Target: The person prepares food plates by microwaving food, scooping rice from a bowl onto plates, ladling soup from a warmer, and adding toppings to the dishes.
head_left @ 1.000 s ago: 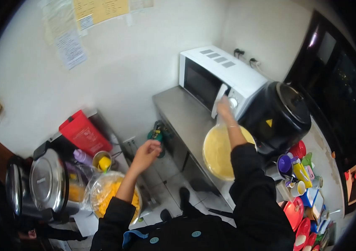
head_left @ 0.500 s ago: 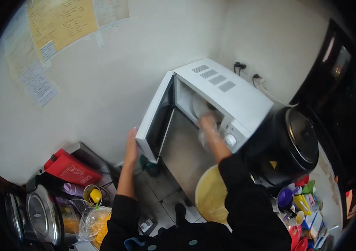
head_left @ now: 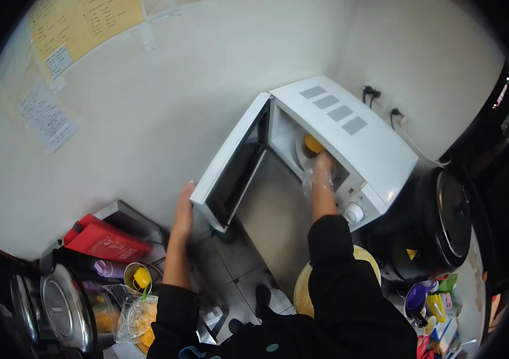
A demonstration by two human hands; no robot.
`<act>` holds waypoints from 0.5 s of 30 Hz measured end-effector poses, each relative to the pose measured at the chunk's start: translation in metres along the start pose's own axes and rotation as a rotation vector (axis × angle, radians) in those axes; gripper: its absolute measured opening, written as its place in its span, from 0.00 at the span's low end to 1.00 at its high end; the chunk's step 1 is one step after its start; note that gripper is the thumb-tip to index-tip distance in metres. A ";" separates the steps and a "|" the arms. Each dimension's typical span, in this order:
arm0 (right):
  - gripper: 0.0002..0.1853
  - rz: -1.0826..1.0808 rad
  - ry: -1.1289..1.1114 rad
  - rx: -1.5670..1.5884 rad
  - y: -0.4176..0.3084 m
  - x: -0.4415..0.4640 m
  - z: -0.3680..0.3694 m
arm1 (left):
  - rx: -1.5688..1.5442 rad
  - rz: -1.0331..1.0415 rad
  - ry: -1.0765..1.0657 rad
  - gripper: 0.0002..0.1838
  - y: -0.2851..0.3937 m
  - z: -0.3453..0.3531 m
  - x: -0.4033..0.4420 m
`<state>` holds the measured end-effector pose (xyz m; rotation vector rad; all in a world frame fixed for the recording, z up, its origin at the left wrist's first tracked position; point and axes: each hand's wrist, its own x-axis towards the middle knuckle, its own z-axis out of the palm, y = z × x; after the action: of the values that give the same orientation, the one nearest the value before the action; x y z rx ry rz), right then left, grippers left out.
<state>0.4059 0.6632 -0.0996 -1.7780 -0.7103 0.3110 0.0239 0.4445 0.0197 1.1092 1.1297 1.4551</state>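
A white microwave (head_left: 350,125) stands on a steel counter (head_left: 272,209) with its door (head_left: 230,161) swung wide. My left hand (head_left: 184,209) is at the outer edge of that door, its fingers stretched upward along it. Inside the oven, my right hand (head_left: 322,166) reaches to a yellow item (head_left: 312,143) on the turntable; clear plastic hangs around the wrist. The right fingertips are partly hidden, so their hold on the item cannot be made out. Below my right sleeve is a large tub of something yellow (head_left: 303,293).
A black round cooker (head_left: 422,227) stands right of the microwave, with colourful cups and utensils (head_left: 436,305) below it. At the left are a red bag (head_left: 108,239), metal-lidded pots (head_left: 66,305) and a plastic-covered bowl of orange food (head_left: 142,323). Papers (head_left: 48,116) hang on the wall.
The microwave door has swung from closed to wide. My left hand has come to its edge, and my right hand has gone from the handle into the oven, deeper than half a second ago.
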 end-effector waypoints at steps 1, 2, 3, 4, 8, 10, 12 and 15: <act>0.18 0.088 -0.065 0.047 0.000 0.004 -0.001 | -0.002 -0.003 0.017 0.22 0.001 0.000 0.000; 0.19 0.204 -0.137 0.103 -0.004 0.009 -0.006 | -0.004 -0.006 0.035 0.22 0.002 -0.001 0.001; 0.19 0.446 -0.293 0.151 -0.011 0.007 -0.020 | -0.005 -0.001 0.028 0.22 0.000 -0.005 0.002; 0.19 0.445 -0.286 0.156 -0.022 0.001 -0.025 | 0.031 -0.008 -0.004 0.25 -0.002 -0.009 0.003; 0.20 -0.182 -0.057 -0.261 -0.009 0.006 -0.016 | 0.036 0.000 -0.018 0.24 0.003 -0.005 0.001; 0.19 -0.319 0.019 -0.267 -0.006 0.011 -0.003 | 0.040 -0.013 0.000 0.25 0.005 -0.003 0.000; 0.19 -0.453 0.089 -0.284 0.003 0.013 0.006 | 0.043 -0.038 0.022 0.27 0.006 -0.003 -0.003; 0.20 -0.547 -0.151 -0.384 0.033 0.008 -0.003 | 0.048 -0.004 0.014 0.31 -0.002 -0.002 -0.009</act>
<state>0.4242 0.6603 -0.1285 -1.8389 -1.3990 -0.0707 0.0231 0.4360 0.0167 1.1307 1.1817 1.4412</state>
